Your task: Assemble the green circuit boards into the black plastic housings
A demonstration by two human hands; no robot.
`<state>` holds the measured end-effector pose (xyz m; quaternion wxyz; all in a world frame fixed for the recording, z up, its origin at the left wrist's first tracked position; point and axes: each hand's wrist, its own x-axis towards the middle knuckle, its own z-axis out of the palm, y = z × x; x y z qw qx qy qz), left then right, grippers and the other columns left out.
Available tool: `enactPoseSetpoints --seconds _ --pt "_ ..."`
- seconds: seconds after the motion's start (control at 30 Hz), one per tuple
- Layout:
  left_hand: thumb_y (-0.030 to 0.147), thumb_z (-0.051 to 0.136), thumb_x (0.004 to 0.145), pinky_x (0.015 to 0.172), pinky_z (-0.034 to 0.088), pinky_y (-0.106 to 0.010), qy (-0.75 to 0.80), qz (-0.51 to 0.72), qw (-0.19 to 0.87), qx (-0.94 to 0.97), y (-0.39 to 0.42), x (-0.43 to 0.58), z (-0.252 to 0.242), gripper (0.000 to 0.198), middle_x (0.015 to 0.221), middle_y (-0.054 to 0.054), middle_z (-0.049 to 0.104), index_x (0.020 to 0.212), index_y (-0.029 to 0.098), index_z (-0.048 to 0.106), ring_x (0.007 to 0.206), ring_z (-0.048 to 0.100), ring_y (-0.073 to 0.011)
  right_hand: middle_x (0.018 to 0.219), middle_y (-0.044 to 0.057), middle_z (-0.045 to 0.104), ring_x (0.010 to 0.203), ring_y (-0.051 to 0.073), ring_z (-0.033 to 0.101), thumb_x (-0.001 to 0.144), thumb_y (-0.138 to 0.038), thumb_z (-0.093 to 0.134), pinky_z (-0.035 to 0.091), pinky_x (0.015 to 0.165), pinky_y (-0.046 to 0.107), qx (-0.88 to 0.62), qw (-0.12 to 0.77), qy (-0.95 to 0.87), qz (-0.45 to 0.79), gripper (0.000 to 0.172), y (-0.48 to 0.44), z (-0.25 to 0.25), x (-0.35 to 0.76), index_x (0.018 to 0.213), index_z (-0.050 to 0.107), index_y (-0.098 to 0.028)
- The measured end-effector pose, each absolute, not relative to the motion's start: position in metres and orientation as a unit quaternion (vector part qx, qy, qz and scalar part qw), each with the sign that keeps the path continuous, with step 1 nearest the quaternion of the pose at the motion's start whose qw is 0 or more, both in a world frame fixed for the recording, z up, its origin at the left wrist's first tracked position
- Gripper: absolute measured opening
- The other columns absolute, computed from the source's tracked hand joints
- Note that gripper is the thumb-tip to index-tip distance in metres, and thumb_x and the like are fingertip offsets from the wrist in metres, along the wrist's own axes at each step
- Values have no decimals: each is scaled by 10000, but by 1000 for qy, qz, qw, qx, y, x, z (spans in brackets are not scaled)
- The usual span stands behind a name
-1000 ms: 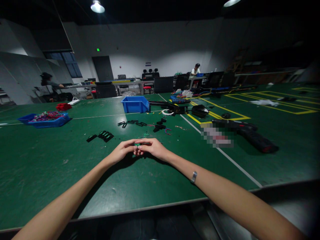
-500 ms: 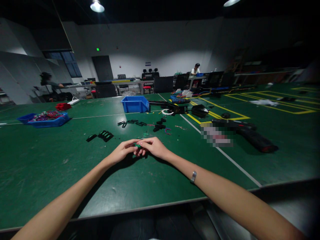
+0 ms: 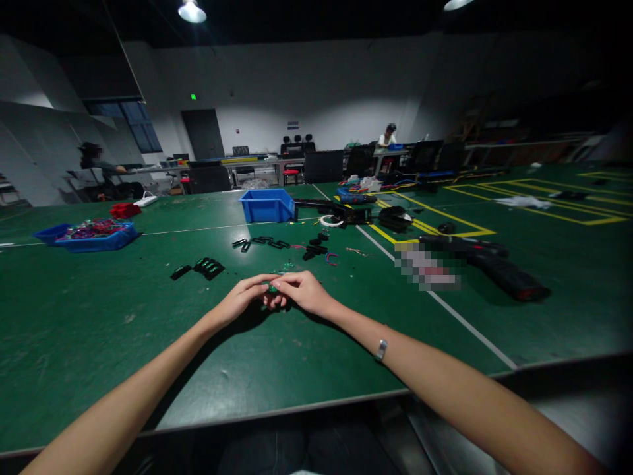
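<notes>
My left hand [image 3: 244, 295] and my right hand [image 3: 304, 291] meet over the green table [image 3: 237, 356], fingertips together. Both are closed on a small green circuit board [image 3: 272, 288], mostly covered by the fingers. Just beyond the fingertips lie tiny green pieces [image 3: 287, 265]. To the left of my left hand sits a group of black casings with green boards in them [image 3: 208, 267], beside one more black casing [image 3: 180, 272]. Farther forward, empty-looking black frames [image 3: 271, 242] and a cluster of black parts [image 3: 315, 249] are spread out near a short red and blue wire [image 3: 331, 260].
A blue bin [image 3: 267, 207] stands ahead; a blue tray of wires [image 3: 97, 236] is at left. A black tool with a long handle [image 3: 504, 270] lies at right, near a blurred-out patch. A blue-black tool [image 3: 355, 197] lies farther back. Two people sit at distant desks.
Both hands stay nearly in place, still holding the small green board. Only slight finger movement shows.
</notes>
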<state>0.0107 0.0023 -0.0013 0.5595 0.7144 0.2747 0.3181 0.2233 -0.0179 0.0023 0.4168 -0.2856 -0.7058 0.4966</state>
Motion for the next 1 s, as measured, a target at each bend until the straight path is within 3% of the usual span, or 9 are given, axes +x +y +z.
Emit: enactPoseSetpoints --seconds 0.77,1.0 --pt "424 512 986 765 475 -285 289 350 534 713 -1 14 -3 462 949 -77 677 1330 123 577 786 597 -165 781 87 757 678 164 688 925 -536 580 552 667 279 -294 452 -682 494 454 -14 -5 216 900 755 -117" --pt "425 464 999 792 438 -269 304 385 465 737 -7 22 -1 439 971 -58 662 1299 136 604 825 547 -168 737 74 733 615 153 661 911 -527 604 529 583 260 -329 490 -664 459 438 -11 -11 214 925 756 -116"
